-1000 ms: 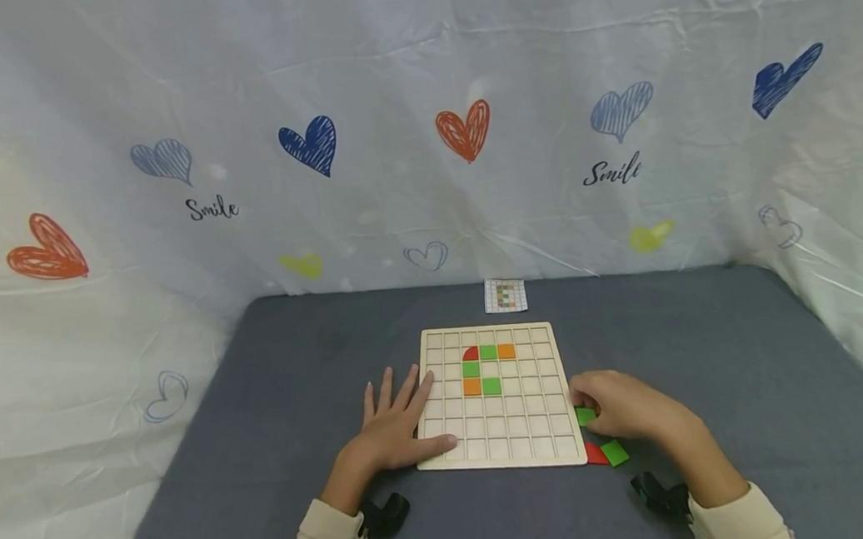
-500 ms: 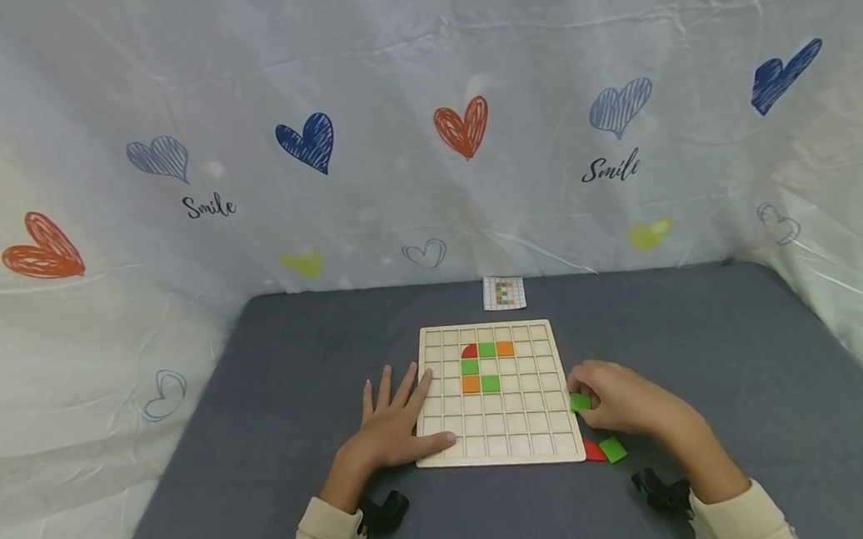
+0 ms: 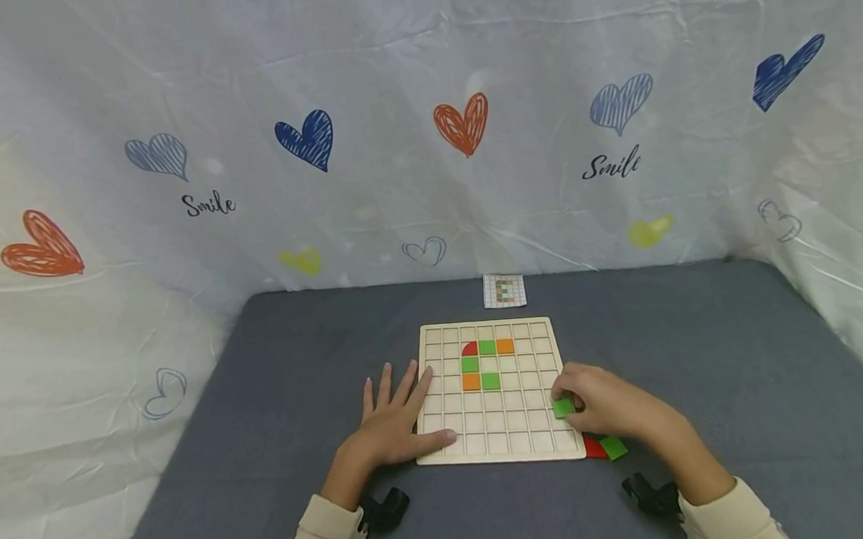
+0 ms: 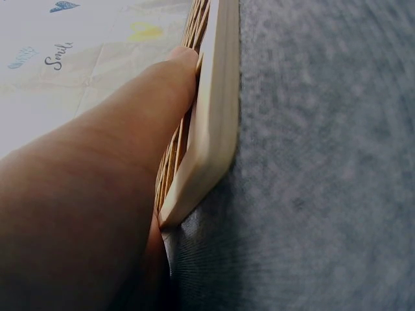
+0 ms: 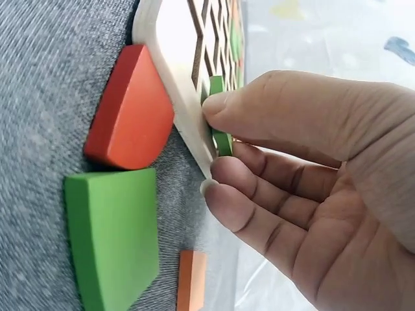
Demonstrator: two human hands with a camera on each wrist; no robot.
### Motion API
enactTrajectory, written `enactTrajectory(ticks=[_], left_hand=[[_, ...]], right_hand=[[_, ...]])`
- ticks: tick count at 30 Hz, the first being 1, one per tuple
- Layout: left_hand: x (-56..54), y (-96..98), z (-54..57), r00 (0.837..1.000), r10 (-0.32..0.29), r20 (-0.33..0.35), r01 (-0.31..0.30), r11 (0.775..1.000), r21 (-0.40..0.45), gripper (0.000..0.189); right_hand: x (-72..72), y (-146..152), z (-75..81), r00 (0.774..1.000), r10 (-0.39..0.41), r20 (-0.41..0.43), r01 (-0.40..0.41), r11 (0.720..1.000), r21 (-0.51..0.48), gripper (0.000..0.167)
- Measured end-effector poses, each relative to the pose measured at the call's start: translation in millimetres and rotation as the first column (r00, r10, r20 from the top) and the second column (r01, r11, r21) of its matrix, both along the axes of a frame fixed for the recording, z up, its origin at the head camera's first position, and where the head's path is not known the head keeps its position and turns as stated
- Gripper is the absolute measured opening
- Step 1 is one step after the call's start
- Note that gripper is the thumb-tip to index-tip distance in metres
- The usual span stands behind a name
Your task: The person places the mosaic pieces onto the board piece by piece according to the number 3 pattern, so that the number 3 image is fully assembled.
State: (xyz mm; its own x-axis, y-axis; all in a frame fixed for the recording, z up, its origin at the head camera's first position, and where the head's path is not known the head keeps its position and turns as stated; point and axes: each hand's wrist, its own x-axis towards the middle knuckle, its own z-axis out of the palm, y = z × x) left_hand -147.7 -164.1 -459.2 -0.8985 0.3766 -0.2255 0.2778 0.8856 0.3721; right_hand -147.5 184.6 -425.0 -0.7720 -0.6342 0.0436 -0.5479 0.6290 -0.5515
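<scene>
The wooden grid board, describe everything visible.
The board is pale, looks wooden, and has rounded corners; thin raised strips divide it into square cells. It lies flat on the dark grey table. Six tiles sit in its cells: one red, three green, two orange. The left hand rests on its left edge. The right hand pinches a green tile over its right side; I can't tell whether that tile touches it. A red tile lies by its near right corner.

left hand (image 3: 392, 432) splayed across edge of grid board (image 3: 517, 420) | right hand (image 3: 602, 398) pinches green tile (image 3: 564, 408) | card (image 3: 504, 291) beyond board
</scene>
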Motion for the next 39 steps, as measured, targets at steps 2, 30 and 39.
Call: enactTrajectory(ticks=[2,30,39], left_hand=[[0.5,0.2,1.0,1.0,0.002,-0.002,-0.002,1.0,0.004,0.104],[0.6,0.1,2.6,1.0,-0.003,0.002,0.003,1.0,0.006,0.106],[1.5,0.0,3.2,1.0,-0.003,0.004,0.003,1.0,0.013,0.105]], right_hand=[[-0.4,0.2,-0.8,1.0,-0.008,0.001,0.008,1.0,0.0,0.022],[-7.1,-14.4,-10.1,1.0,0.011,-0.019,-0.011,0.999,-0.045,0.019],[-8.8,-27.0,-11.2,0.998,0.06,-0.029,-0.061,0.997,-0.05,0.017]])
